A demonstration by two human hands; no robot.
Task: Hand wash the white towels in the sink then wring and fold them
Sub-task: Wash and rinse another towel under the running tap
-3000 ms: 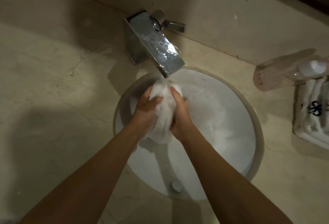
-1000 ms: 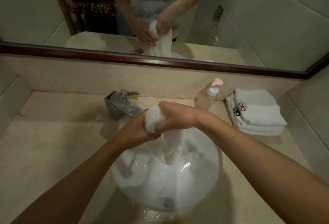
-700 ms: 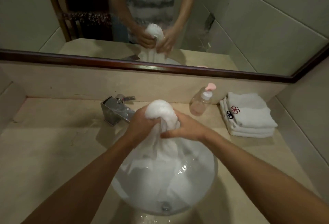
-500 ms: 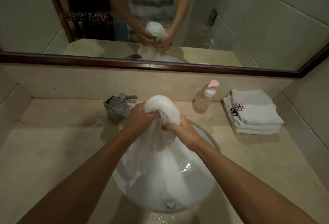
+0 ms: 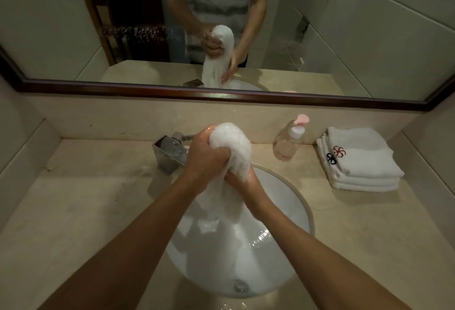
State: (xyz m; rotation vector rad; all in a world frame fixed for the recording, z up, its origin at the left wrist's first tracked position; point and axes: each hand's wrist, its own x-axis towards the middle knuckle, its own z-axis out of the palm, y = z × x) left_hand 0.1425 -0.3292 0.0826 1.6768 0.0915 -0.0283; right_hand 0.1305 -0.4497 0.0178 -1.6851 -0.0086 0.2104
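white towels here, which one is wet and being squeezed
The bunched white towel held over the round white sink, gripped by the left hand and right hand. The other folded white towels lie stacked on the counter.

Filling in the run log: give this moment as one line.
step: wringing | left hand: grips wet towel top | right hand: grips it lower | over sink | folded towels: on counter, right
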